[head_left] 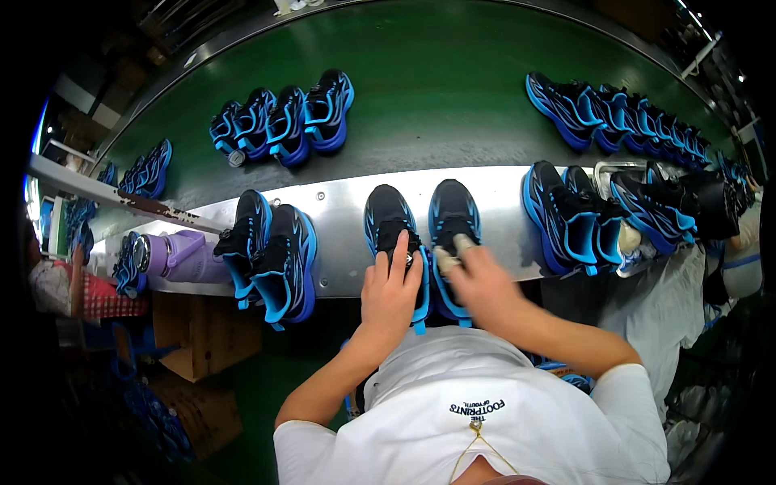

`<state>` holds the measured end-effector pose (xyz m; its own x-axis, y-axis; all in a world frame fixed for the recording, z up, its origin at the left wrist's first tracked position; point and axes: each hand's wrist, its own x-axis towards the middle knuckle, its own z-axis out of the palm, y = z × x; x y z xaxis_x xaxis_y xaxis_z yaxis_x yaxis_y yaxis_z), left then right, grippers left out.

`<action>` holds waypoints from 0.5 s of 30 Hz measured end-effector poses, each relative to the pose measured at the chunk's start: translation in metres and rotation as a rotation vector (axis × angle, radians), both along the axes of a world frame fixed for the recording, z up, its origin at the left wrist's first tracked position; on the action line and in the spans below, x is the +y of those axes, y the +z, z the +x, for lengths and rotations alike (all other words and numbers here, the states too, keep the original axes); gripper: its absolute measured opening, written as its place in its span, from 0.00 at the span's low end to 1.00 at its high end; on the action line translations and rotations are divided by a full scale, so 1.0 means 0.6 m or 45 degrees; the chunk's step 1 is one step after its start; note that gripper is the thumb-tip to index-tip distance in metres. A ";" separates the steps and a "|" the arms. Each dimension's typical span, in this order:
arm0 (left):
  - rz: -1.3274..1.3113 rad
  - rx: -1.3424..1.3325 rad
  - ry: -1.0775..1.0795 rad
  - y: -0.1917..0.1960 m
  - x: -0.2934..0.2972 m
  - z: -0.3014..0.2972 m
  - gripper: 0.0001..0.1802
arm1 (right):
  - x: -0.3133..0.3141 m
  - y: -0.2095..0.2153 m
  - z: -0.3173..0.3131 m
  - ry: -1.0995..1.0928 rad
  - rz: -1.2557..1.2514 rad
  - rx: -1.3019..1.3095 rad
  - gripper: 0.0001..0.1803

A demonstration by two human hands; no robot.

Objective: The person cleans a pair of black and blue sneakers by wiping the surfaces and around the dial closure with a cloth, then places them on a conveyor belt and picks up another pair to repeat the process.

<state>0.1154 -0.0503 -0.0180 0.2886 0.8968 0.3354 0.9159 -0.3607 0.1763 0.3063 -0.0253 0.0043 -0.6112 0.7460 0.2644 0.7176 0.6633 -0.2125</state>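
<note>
Two dark shoes (389,202) stand side by side beneath the hands, toes pointing away. The left hand (387,295) lies over one, fingers stretched along its laces; the right hand (485,284), apart from it, reaches onto the other. I'd judge the step as adjusting laces or tongues; the next move calls for light fingertips and steady shoes. I can't tell either grip: the left thumb is hidden, the right blurred.
</note>
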 end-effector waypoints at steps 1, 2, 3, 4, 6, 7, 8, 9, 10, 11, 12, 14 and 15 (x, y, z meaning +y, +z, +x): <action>-0.037 0.007 0.027 -0.009 0.001 0.003 0.24 | -0.005 0.003 -0.028 -0.007 -0.022 -0.032 0.34; -0.088 -0.007 0.018 -0.005 0.007 0.002 0.25 | 0.003 0.011 -0.041 -0.016 -0.010 -0.066 0.36; -0.139 -0.020 0.007 0.000 0.006 -0.002 0.26 | -0.004 0.003 -0.034 -0.035 -0.051 -0.004 0.36; -0.190 -0.033 -0.005 0.006 0.006 -0.004 0.26 | -0.001 0.011 -0.017 -0.030 -0.196 0.095 0.34; -0.284 -0.247 -0.029 0.057 0.005 -0.011 0.27 | 0.011 0.029 0.020 -0.007 -0.477 0.294 0.31; -0.333 -0.313 -0.021 0.066 0.007 -0.019 0.28 | 0.018 0.034 0.028 0.096 -0.510 0.309 0.29; -0.388 -0.384 -0.016 0.073 0.010 -0.030 0.28 | 0.027 0.037 0.031 0.160 -0.634 0.276 0.29; -0.644 -0.493 0.076 0.099 0.028 -0.042 0.24 | 0.036 0.042 0.026 0.164 -0.701 0.295 0.26; -0.549 -0.594 0.037 0.063 0.044 -0.065 0.18 | 0.045 0.046 0.019 0.171 -0.770 0.313 0.22; -0.443 -0.574 -0.034 0.041 0.062 -0.071 0.15 | 0.054 0.048 0.023 0.164 -0.785 0.310 0.20; -0.332 -0.554 -0.104 0.037 0.074 -0.073 0.13 | 0.064 0.049 0.028 0.160 -0.795 0.305 0.18; -0.251 -0.525 -0.118 0.047 0.067 -0.051 0.14 | 0.081 0.029 0.040 0.187 -0.633 0.342 0.12; -0.351 -0.633 -0.108 0.038 0.059 -0.046 0.14 | 0.077 0.020 0.037 0.165 -0.526 0.305 0.10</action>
